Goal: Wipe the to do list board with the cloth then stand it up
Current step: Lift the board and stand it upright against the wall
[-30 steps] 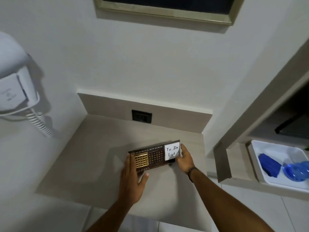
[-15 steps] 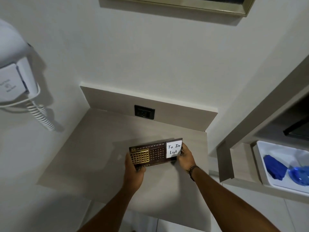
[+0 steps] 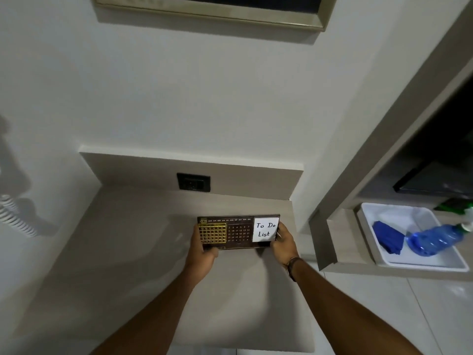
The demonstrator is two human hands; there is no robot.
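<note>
Now 2 hands, left hand [image 3: 202,248] and right hand [image 3: 284,243], fingers curled around its ends, hold the to do list board [image 3: 238,232] above the shelf [image 3: 122,252]; lowering its bottom edge level, tilted slightly back, should stand it steady.

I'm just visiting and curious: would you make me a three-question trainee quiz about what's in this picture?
1. True or false: both hands grip the to do list board.
2. Where is the blue cloth? A) in the white tray B) in the left hand C) on the desk
3. Fill in: the wristband is on the ___ wrist.

Key: 1 true, left hand and right hand at its ends; 2 A; 3 right.
</note>
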